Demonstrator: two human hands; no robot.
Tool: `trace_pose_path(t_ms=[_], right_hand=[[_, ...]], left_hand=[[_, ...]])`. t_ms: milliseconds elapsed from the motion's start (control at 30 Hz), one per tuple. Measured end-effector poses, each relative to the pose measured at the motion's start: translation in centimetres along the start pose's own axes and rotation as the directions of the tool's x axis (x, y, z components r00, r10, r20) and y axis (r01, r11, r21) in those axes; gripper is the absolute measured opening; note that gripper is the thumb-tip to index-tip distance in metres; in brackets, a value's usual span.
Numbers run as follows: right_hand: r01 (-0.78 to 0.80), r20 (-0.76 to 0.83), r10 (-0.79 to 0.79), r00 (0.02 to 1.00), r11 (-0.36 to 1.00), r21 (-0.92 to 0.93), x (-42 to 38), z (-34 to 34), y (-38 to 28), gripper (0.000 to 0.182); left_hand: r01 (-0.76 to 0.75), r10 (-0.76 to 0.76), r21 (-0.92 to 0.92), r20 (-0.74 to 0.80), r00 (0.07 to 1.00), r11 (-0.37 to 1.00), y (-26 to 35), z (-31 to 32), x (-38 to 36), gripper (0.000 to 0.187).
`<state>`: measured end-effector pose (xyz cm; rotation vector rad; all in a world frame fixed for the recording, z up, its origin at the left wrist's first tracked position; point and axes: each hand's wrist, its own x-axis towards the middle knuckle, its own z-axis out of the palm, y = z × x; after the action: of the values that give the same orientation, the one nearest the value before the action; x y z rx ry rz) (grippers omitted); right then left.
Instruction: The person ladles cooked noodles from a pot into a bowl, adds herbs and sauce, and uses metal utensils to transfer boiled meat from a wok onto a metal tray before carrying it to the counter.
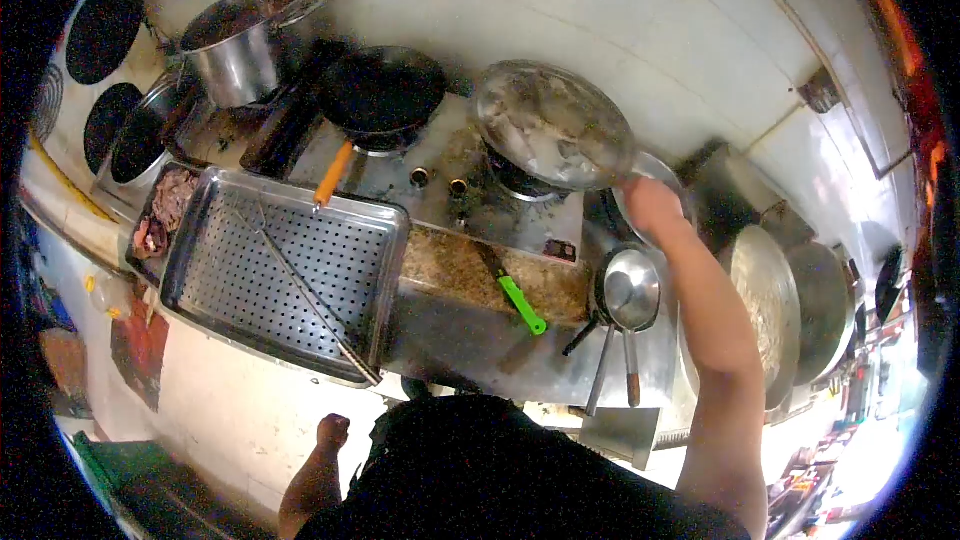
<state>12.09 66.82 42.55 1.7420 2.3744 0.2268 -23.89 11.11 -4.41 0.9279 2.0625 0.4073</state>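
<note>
My right hand [655, 208] reaches forward and closes on the near right rim of a large round metal lid [550, 125], whose surface is shiny and smeared grey. The lid is tilted above the right burner and hides most of what lies beneath. Low at my left side, my left hand [333, 430] is curled into a fist, with nothing visible in it. Left of the lid, a black frying pan [382, 90] with an orange handle sits on the other burner. A knife with a bright green handle [522, 305] lies on the counter between them and me.
A perforated steel tray [280, 275] with long tongs [315, 305] across it stands left, beside some meat [172, 205]. A tall stockpot [240, 65] is behind. Ladles [632, 290] and large pans [760, 315] stand right, near my forearm.
</note>
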Motion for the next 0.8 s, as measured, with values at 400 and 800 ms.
trace_pose_path(t_ms=[400, 800], right_hand=[[0.073, -0.198, -0.066, 0.978, 0.997, 0.029, 3.1, -1.2, 1.1, 0.024], [0.236, -0.161, -0.247, 0.956, 0.968, -0.081, 19.0, 7.0, -8.6, 0.028]], left_hand=[[-0.393, 0.426, 0.348, -0.020, 0.904, 0.851, 6.6, -1.5, -0.7, 0.005], [-0.157, 0.161, 0.588, 0.046, 0.986, 0.794, -0.2, 1.1, -6.2, 0.010]])
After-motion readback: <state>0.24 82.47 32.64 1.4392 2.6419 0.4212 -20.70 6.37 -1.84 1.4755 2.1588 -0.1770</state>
